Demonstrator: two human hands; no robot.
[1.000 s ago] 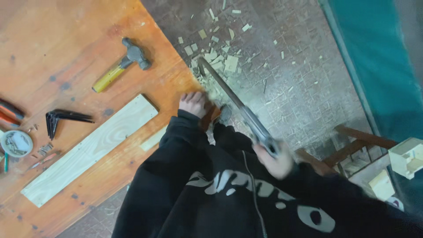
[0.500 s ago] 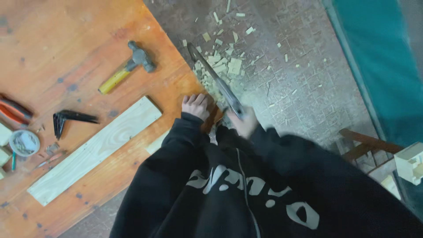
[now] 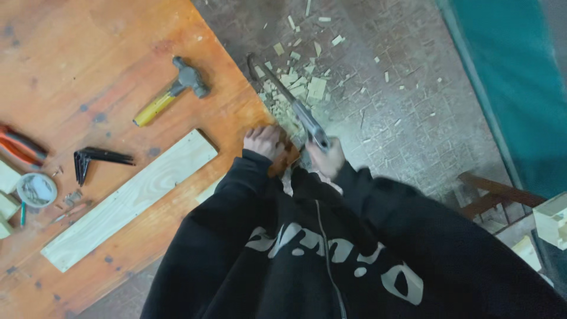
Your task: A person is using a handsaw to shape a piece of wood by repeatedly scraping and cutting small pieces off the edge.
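Right hand point(image 3: 326, 158) closed round the grip of a handsaw point(image 3: 283, 97). The blade runs up and away from the workbench point(image 3: 71, 53) corner, out over the floor, its tip above the heap of offcuts point(image 3: 301, 88).

Left hand point(image 3: 264, 142) pressed down at the bench edge, fingers curled over a reddish-brown piece of wood point(image 3: 284, 158) that sticks out past the corner. Whether it grips or merely pins the piece, cannot tell; the sleeve covers much of it.

Saw meets that piece just off the bench corner. Depth of cut hidden by hands and sleeves.

Progress, judged: many pale chips and short blocks lie on the stone floor directly below the corner, so a good deal of sawing looks done here. The piece under the left hand appears not yet parted; no freshly cut end visible.

On the bench, left of the corner: a long pale plank point(image 3: 127, 201) lying diagonally, seemingly uncut. Above it a hammer point(image 3: 171, 91) with a yellow handle. Farther left, a dark folding tool point(image 3: 94, 159), red-handled pliers point(image 3: 20, 147), a small round tin point(image 3: 36, 189) and loose nails.
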